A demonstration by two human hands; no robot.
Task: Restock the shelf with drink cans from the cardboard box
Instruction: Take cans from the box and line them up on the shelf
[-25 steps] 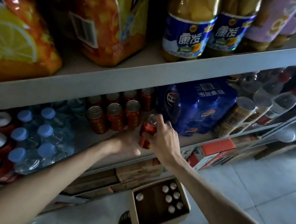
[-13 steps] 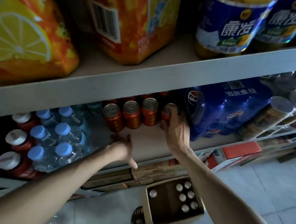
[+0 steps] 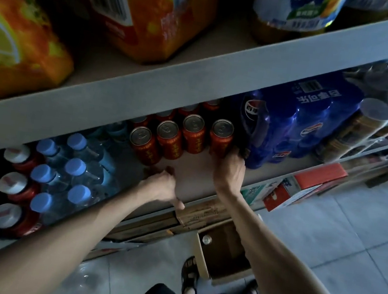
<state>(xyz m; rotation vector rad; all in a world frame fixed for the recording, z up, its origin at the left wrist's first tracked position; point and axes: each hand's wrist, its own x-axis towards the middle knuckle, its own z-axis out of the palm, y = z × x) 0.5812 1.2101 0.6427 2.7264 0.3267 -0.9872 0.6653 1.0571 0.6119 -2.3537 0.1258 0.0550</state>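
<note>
While my right hand [image 3: 231, 170] reaches onto the middle shelf [image 3: 194, 172], its fingers [image 3: 236, 153] wrap round the base of a red drink can [image 3: 221, 138] standing upright at the right end of the front row. That can sits just beside the blue shrink-wrapped cola pack [image 3: 299, 122] and next to three more red cans [image 3: 166, 140] lined up to its left, with further cans in shadow behind them. My left hand [image 3: 161, 187] rests on the bare shelf board in front of the row, fingers curled loosely with nothing in them, thumb pointing down over the shelf edge. Left of the cans stand blue-capped water bottles [image 3: 76, 169]. Down on the tiled floor, between my arms, the cardboard box [image 3: 201, 256] sits open; one can top [image 3: 206, 240] shows inside, the rest hidden behind my right forearm.
</note>
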